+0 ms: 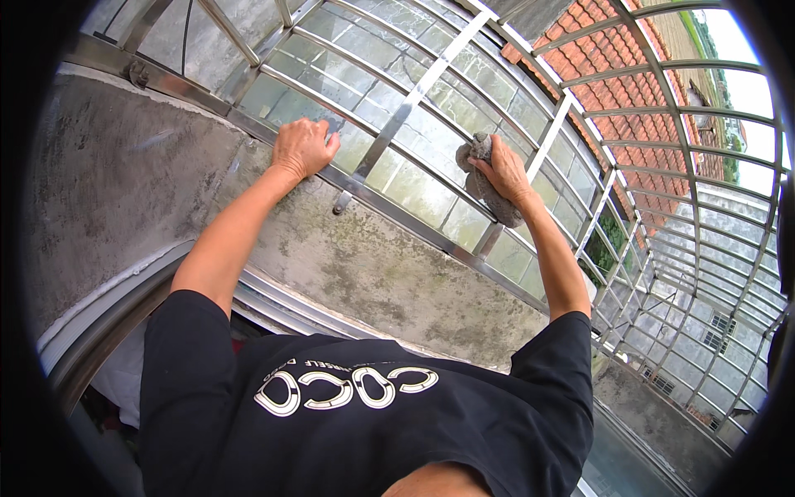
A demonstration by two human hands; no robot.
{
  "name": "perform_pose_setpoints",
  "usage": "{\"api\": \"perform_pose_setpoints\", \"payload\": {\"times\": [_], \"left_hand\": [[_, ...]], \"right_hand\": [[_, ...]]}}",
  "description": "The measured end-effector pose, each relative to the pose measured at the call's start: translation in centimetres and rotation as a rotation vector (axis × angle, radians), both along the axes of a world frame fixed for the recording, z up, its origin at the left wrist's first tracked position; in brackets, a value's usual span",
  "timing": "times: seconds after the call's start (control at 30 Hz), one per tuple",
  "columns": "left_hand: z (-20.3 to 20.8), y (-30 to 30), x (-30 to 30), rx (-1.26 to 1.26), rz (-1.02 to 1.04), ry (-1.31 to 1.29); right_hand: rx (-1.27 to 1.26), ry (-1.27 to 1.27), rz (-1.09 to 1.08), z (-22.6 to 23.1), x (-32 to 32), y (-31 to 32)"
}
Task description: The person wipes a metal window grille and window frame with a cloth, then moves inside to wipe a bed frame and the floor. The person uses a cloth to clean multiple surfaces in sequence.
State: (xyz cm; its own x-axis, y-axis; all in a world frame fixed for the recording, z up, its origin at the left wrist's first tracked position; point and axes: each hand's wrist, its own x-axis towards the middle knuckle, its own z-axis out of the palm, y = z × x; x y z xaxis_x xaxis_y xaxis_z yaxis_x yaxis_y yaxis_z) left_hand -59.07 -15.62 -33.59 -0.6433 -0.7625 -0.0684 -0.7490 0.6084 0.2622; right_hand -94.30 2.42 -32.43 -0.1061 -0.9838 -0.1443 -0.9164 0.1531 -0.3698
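My left hand (303, 149) is closed over the flat lower metal rail (397, 214) of a window cage, its fingertips partly hidden. Further right, a crumpled grey-brown rag (495, 197) is bunched in my right hand (507, 172). The rag lies against the thin round bars of the cage (431, 170), with its lower end hanging over one of them. A broad flat upright (389, 132) crosses the bars between my two hands.
A stained concrete ledge (356, 257) runs below the rail, with a window track (290, 306) nearer to me. A short metal stub (341, 202) juts over the ledge. Beyond the bars lie a tiled surface (414, 195) and an orange tiled roof (604, 91).
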Motion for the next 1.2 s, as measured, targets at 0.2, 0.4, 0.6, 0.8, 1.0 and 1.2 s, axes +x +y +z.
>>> {"api": "perform_pose_setpoints", "payload": {"times": [0.2,0.4,0.6,0.8,1.0,1.2], "left_hand": [[0.1,-0.3,-0.6,0.007,0.004,0.024],[-1.0,-0.5,0.3,-0.024,0.020,0.100],[-0.5,-0.1,0.0,-0.015,0.005,0.095],[-0.4,0.1,-0.2,0.015,0.031,0.051],[-1.2,-0.8,0.1,-0.033,0.025,0.087],[-0.2,-0.2,-0.5,0.030,0.013,0.052]], "right_hand": [[-0.118,0.000,-0.044,-1.3,6.2,-10.3],[-0.189,0.056,0.039,-1.6,3.7,-5.8],[0.121,0.030,-0.080,-1.0,-1.5,0.9],[0.023,-0.075,-0.026,-2.1,3.1,-7.2],[-0.100,-0.059,-0.026,-2.1,5.0,-8.8],[0.158,-0.124,-0.130,-1.5,-3.4,1.1]]}}
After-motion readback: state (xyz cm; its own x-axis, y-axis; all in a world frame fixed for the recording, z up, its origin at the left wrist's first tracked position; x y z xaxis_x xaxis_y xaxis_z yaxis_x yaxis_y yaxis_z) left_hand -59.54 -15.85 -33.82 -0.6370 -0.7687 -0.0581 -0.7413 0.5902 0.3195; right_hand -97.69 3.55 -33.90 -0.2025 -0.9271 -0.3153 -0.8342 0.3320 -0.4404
